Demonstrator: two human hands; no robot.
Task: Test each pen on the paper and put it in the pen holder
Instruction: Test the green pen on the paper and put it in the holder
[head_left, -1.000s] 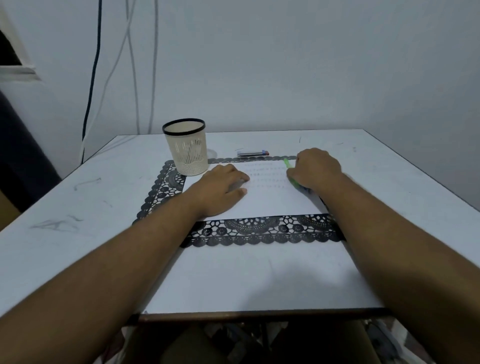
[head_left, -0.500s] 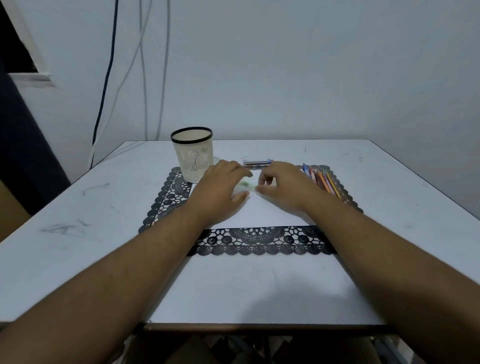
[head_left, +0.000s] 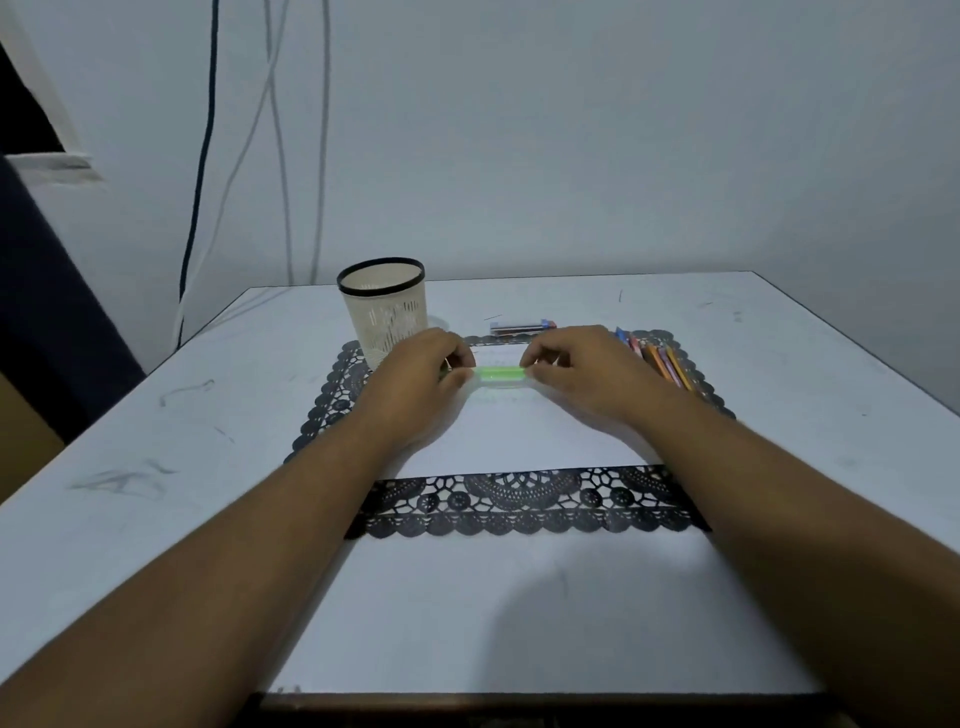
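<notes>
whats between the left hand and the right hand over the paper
In the head view, the green pen spans the gap: the left hand pinches one end, the right hand the other, above the white paper.

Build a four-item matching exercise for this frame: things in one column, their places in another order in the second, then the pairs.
Things
1. green pen
2. pen holder
3. row of coloured pens
4. sheet of paper

Places
A. on the lace mat's right edge
B. flat in the middle of the mat
C. held level between both hands
D. upright at the mat's far left corner

Pairs: 1-C, 2-D, 3-A, 4-B
</notes>
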